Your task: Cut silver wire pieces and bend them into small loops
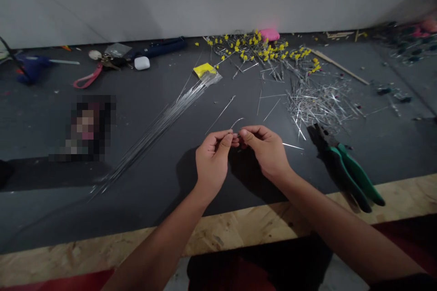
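Observation:
Between my two hands is a thin silvery wire (237, 121), its free end curving up above the fingertips. My left hand (213, 157) pinches it between thumb and fingers. Close against it, my right hand (268, 148) is also closed in a pinch on the wire; the part between the fingertips is mostly hidden. Just beyond the hands lies a single straight wire (221, 114) with a twisted tip. A pile of short cut wires (319, 102) sits to the right, near green-handled pliers (353, 170). Long straight wires (146, 138) lie bundled on the left.
Wire stems with yellow tips (266, 50) and a pink lump (269, 34) lie along the wall. A wooden stick (341, 67) is at right. Keys with a pink strap (89, 77), a white case (142, 63) and a blue glue gun (32, 67) are at left.

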A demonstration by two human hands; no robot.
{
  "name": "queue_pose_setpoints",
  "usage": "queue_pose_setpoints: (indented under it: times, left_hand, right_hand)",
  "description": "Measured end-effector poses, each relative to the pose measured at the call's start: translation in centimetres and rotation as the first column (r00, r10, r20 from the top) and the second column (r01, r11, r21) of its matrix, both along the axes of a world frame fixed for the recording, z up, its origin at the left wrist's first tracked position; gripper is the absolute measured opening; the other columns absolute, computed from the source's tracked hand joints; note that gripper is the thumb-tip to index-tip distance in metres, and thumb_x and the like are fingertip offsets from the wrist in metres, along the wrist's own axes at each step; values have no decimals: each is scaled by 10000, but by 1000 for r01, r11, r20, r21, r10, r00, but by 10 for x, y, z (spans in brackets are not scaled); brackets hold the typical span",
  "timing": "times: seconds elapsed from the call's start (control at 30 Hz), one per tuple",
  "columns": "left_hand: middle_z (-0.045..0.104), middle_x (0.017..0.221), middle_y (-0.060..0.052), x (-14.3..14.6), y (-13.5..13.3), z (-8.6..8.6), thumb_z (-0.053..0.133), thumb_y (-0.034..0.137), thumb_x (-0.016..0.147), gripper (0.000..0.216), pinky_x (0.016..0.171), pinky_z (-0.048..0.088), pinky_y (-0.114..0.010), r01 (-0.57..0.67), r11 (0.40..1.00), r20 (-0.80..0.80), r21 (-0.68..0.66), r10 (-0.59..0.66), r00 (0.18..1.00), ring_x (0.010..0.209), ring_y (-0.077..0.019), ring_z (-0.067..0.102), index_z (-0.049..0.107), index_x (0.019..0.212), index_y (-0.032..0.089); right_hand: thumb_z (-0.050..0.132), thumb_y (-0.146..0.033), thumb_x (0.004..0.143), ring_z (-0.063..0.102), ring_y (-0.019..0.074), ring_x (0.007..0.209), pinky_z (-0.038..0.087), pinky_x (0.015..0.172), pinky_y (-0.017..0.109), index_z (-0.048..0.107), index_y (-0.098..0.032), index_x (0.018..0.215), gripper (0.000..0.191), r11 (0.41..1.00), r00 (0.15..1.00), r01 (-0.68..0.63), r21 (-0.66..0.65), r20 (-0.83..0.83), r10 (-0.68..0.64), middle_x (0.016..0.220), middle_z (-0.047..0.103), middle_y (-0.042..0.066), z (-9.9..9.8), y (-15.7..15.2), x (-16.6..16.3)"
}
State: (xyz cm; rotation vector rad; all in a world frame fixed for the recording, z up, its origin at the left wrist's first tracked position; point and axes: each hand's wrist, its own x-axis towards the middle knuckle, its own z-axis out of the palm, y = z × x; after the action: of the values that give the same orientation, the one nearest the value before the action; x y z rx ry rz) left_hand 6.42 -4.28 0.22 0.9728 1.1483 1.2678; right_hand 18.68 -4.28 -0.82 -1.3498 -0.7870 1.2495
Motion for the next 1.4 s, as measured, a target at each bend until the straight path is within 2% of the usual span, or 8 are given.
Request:
queue_pose_setpoints:
  times: [0.3, 0.67, 0.87, 1.1, 1.23, 1.4]
  left_hand:
    - [717, 818, -15, -3, 1, -5, 657, 258, 793, 118, 745, 541, -278, 35, 999, 139, -10, -34, 990, 721, -124, 672, 680, 874, 175]
    - [715, 778, -20, -3, 4, -1, 679, 248, 768, 106, 735, 553, -305, 85, 993, 265, -87, -60, 962, 717, -136, 674, 678, 840, 171]
    - [718, 795, -19, -3, 5, -4, 669, 243, 778, 104, 737, 548, -298, 69, 996, 249, -58, -52, 967, 727, -135, 674, 679, 856, 174]
    - [726, 817, -30, -4, 3, -1, 662, 265, 786, 139, 756, 538, -271, 30, 1000, 52, -7, -30, 998, 727, -126, 676, 688, 876, 163]
    - [721, 812, -24, -3, 4, -3, 664, 254, 785, 126, 748, 545, -275, 48, 999, 112, -6, -47, 993, 723, -125, 674, 686, 872, 166]
    - [719, 805, -23, -3, 6, -8, 676, 254, 777, 124, 746, 559, -297, 68, 997, 225, -30, -60, 972, 743, -136, 679, 683, 867, 168]
  right_hand:
    - [773, -337, 664, 607, 112, 630, 499, 669, 279, 674, -207, 762, 191, 1000, 988, 10, 3, -157, -9, 698, 676, -19, 0, -2, -3]
    - [676, -370, 758, 570, 104, 643, 476, 638, 258, 632, -219, 765, 157, 997, 1000, -19, 76, -23, 20, 729, 645, -26, -1, -6, -5]
    - [701, -344, 743, 573, 94, 633, 479, 654, 250, 634, -221, 767, 142, 998, 992, -6, 58, -123, 13, 711, 637, -37, -2, -4, -6]
    - [734, -349, 717, 601, 99, 627, 493, 659, 259, 675, -200, 760, 166, 998, 982, -56, -25, -180, 51, 701, 668, -18, -2, -1, -2]
    - [742, -333, 709, 606, 101, 633, 500, 676, 264, 671, -202, 744, 153, 999, 975, -38, -10, -222, 35, 683, 668, -24, -3, -1, -2]
    - [737, -335, 709, 590, 94, 600, 499, 646, 256, 666, -196, 749, 161, 1000, 987, 0, 16, -159, 3, 650, 657, -35, 0, -2, -3]
